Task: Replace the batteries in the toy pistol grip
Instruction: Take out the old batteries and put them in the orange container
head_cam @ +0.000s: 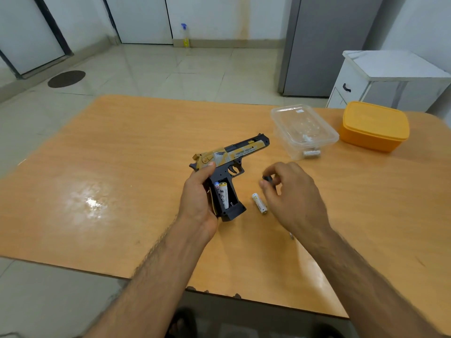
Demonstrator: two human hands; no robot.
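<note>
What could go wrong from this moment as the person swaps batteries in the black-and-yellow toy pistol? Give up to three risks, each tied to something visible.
1. The loose white cylindrical battery lies unguarded on the smooth orange wooden table; it might roll away.
2. The open grip compartment of the black-and-yellow toy pistol, held tilted by the left hand, shows white batteries uncovered; they could slip out.
3. The right hand pinches a small dark part; it looks easy to drop or misplace.
</note>
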